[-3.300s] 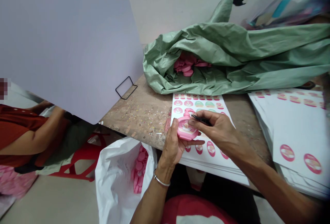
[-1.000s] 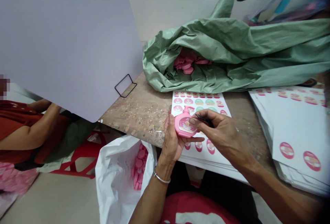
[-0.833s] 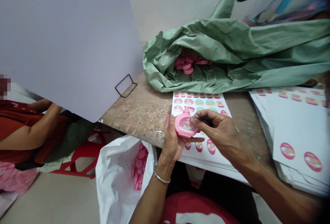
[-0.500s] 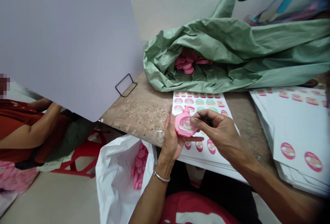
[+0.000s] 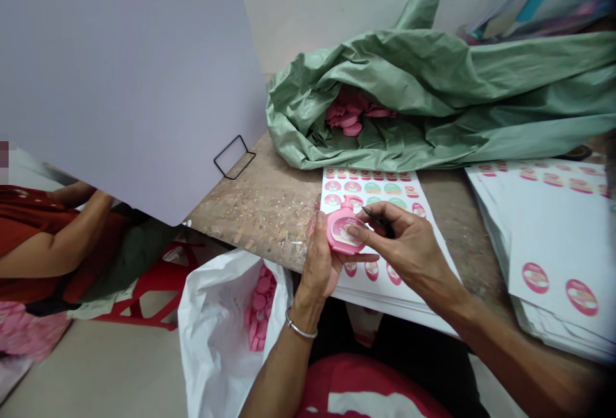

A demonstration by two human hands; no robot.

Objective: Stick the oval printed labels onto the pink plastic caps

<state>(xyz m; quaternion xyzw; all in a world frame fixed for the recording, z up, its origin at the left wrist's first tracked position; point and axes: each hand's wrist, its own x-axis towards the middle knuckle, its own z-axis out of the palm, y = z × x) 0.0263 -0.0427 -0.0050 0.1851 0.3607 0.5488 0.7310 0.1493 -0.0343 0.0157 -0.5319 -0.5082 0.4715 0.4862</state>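
Note:
My left hand [image 5: 321, 261] is wrapped round a small pink plastic toy bottle [image 5: 335, 244] with a pump-shaped top, held upright over the sticker sheets. An oval pink sticker [image 5: 342, 230] covers much of the bottle's front. The thumb of my right hand [image 5: 403, 233] presses on that sticker at its right side. A slim black pointed tool [image 5: 382, 221] is held in the same hand, partly hidden by the fingers. Beneath both hands lies a stack of sticker sheets [image 5: 370, 291] printed with pink and green ovals.
An open green bag [image 5: 423, 78] of pink pieces lies across the back of the table. More sheets [image 5: 553, 238] are stacked at right. A white sack [image 5: 212, 315] with pink parts stands below the table edge. A large pale panel [image 5: 135, 71] partly hides a seated person [image 5: 52, 238] at left.
My right thumb has shifted slightly left and down across the sticker, and the black tool's tip shows more clearly. The left hand keeps its hold on the bottle.

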